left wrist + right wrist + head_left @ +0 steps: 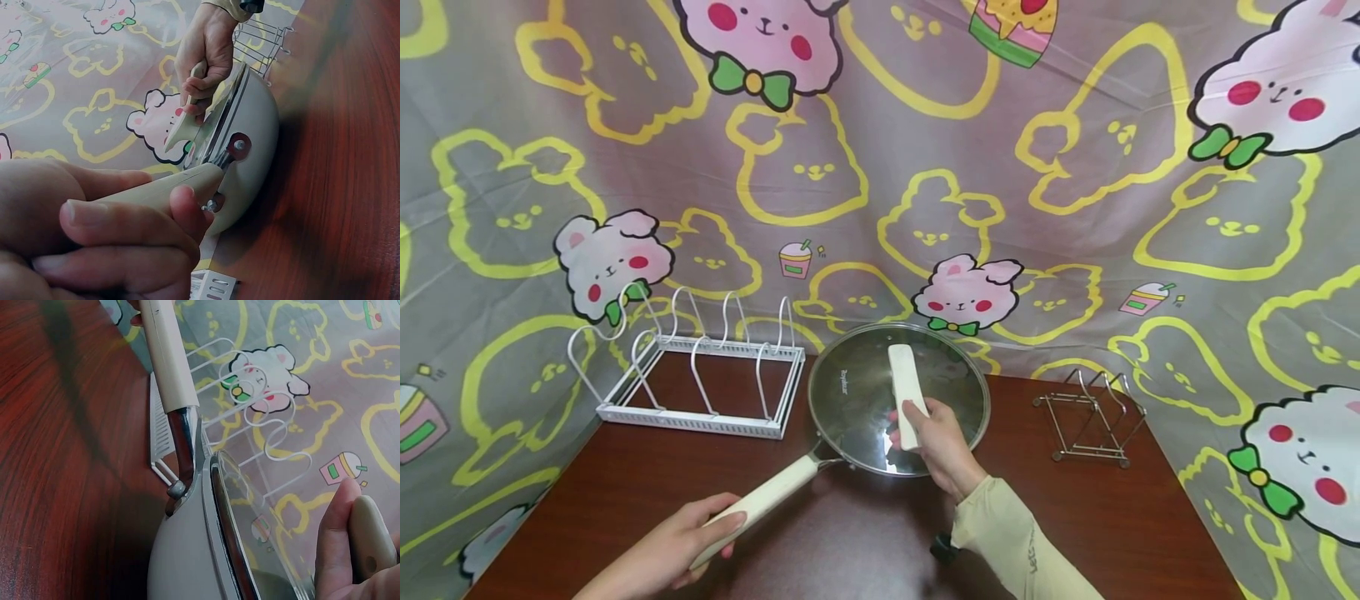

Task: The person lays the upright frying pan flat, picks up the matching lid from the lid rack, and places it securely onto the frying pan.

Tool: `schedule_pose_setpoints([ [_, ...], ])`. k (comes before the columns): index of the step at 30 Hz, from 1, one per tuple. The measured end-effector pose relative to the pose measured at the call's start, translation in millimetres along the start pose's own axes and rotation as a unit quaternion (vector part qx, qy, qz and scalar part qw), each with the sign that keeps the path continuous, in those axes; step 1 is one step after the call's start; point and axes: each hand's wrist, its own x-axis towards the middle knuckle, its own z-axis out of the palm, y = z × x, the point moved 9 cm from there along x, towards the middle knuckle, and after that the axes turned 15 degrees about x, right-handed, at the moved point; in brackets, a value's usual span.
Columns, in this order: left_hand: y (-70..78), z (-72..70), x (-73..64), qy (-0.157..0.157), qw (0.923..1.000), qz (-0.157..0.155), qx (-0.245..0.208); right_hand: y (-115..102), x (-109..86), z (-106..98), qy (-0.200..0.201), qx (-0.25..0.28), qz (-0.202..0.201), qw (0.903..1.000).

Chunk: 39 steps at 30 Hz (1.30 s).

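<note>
A cream wok (262,137) with a long pale handle (775,489) sits at the middle of the table, capped by a glass lid (857,400) with a metal rim. My left hand (681,537) grips the wok's handle near its end, thumb along the top. On the lid stands a flat cream lid handle (904,371), and my right hand (942,446) holds it by its near end. In the left wrist view the lid lies against the wok's rim. The left wrist view also shows the handle bracket and a metal screw on the wok's side.
To the left stands a white rack (692,423) with several upright loops. A small metal wire rack (1090,421) is on the right. Behind the brown table (1120,525) hangs a patterned cloth (880,133). A small black object (943,547) shows beside the right sleeve.
</note>
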Motion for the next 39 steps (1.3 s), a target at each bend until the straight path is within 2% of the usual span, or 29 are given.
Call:
schedule_pose_setpoints([
  [18,-5.9,-0.7,0.7,0.003,1.0,-0.001,-0.006,3,1.5,1,0.002,-0.002,0.008,1.0],
  [23,-6.0,-1.0,0.5,0.005,1.0,-0.003,-0.008,3,0.9,1,-0.012,-0.01,0.01,0.9998],
  [25,-6.8,-1.0,0.2,0.001,0.9999,-0.011,-0.012,2,0.6,1,-0.015,-0.013,0.013,0.9997],
  [28,-5.4,-1.8,0.3,-0.008,0.9999,-0.001,-0.015,2,-0.2,0,-0.015,-0.02,0.021,0.9995],
  [32,-4.7,-3.1,1.1,-0.025,0.9992,0.027,-0.018,-2,-2.6,-3,-0.009,-0.056,0.024,0.9981],
  [35,-8.6,-6.2,1.9,-0.034,0.9989,0.023,-0.022,-8,-5.1,-7,0.0,-0.098,0.012,0.9951],
  [37,-10.6,-11.8,2.7,-0.021,0.9996,0.015,-0.006,-14,-6.6,-11,0.008,-0.133,-0.003,0.9911],
  [39,-9.8,-20.6,4.1,0.009,0.9998,0.013,0.015,-21,-7.9,-15,0.013,-0.164,-0.023,0.9861],
])
